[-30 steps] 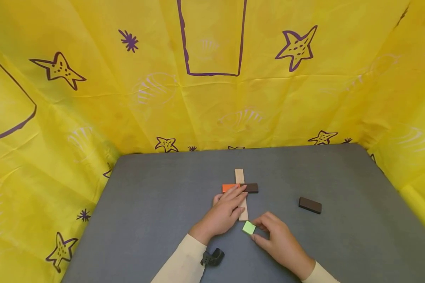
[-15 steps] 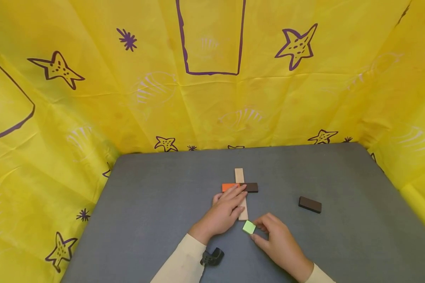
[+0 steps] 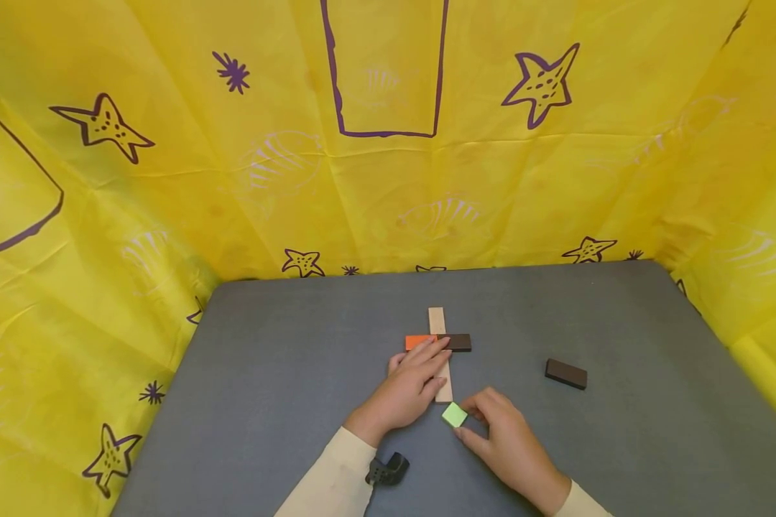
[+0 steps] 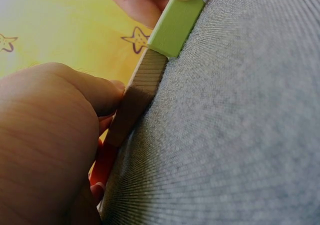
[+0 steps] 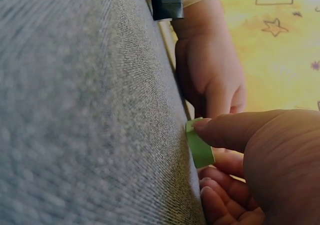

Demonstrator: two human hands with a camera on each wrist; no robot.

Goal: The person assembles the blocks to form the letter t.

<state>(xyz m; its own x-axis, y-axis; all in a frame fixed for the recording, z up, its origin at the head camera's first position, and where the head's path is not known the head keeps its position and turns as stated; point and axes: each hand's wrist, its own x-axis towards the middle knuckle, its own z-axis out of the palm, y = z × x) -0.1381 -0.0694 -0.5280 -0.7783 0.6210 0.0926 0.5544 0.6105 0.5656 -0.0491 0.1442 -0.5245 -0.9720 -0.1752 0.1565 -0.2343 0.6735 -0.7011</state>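
My left hand [image 3: 404, 395] lies over a cross of flat blocks, its fingers extended onto the middle and its thumb along the near wooden block [image 3: 445, 386]. An orange block [image 3: 417, 342] forms the left arm, a dark brown block [image 3: 459, 342] the right, and a pale wooden block [image 3: 436, 320] the far end. With thumb and fingers my right hand [image 3: 504, 434] pinches a small light green block [image 3: 454, 415] at the near tip. In the left wrist view the green block [image 4: 177, 27] meets the wooden block's end [image 4: 150, 67]. My left palm partly hides the cross's centre.
Another dark brown block [image 3: 565, 374] lies apart on the grey table [image 3: 284, 373], to the right. A black strap-like device [image 3: 388, 470] sits at my left wrist. Yellow patterned cloth [image 3: 388, 194] stands behind and along both sides of the table.
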